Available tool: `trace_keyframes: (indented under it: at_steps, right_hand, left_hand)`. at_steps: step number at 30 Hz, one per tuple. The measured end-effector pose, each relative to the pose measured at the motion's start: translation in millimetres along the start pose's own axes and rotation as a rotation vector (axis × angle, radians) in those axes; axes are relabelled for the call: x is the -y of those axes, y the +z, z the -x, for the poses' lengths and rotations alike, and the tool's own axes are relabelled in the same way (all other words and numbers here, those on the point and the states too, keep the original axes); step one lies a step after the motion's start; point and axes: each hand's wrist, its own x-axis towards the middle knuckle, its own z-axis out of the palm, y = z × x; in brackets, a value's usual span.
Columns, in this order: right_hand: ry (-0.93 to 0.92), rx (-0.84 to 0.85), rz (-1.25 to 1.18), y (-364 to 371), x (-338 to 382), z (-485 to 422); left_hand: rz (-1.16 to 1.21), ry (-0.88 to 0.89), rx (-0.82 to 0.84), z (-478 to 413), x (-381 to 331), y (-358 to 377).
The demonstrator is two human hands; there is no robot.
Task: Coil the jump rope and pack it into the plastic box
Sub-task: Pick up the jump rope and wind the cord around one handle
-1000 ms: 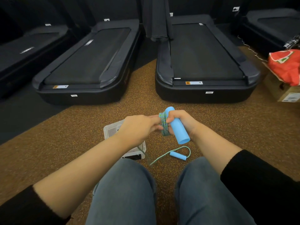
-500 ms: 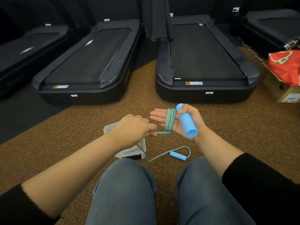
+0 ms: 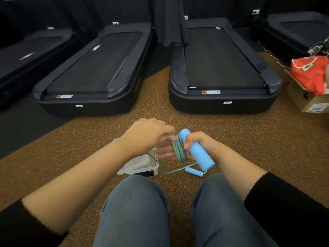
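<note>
- Two hands meet at mid-floor, above the person's denim knees [image 3: 135, 211].
- Right hand [image 3: 202, 146]: thumb curled over a blue foam handle [image 3: 197, 151], which tilts from 11 to 5 o'clock. Its fingers [image 3: 164, 151] lie straight and close together, pointing to 9 o'clock.
- Jump rope [image 3: 179, 148], green-blue braid: several turns wound around those right fingers, just beside the handle.
- Left hand [image 3: 147, 137]: fingers drawn together, pinching the rope at the top of the coil.
- Loose rope [image 3: 175, 171] drops from the coil to the speckled brown floor [image 3: 249, 148] and runs to a second blue handle [image 3: 193, 171], lying at 6 o'clock of the coil.
- Clear plastic box [image 3: 140, 165]: on the floor at 8 o'clock of the coil, partly under the left wrist.
- Two black treadmills at 11 o'clock [image 3: 94, 68] and 1 o'clock [image 3: 222, 65].
- Red bag [image 3: 311, 73] on a cardboard carton [image 3: 310, 104], at 2 o'clock.
</note>
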Motion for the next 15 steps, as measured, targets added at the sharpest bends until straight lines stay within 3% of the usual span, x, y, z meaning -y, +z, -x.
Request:
trace_keyframes:
  at_steps: [4, 8, 15]
  right_hand:
    - [-0.010, 0.137, 0.022, 3, -7, -1]
    - [-0.024, 0.244, -0.022, -5, -10, 0]
    - [-0.194, 0.395, -0.250, -1, 2, 5]
  left_hand:
    - [0.143, -0.020, 0.031, -1, 8, 3]
    - [0.431, -0.051, 0.060, -3, 12, 7]
    - [0.815, -0.173, 0.014, -16, 0, 15]
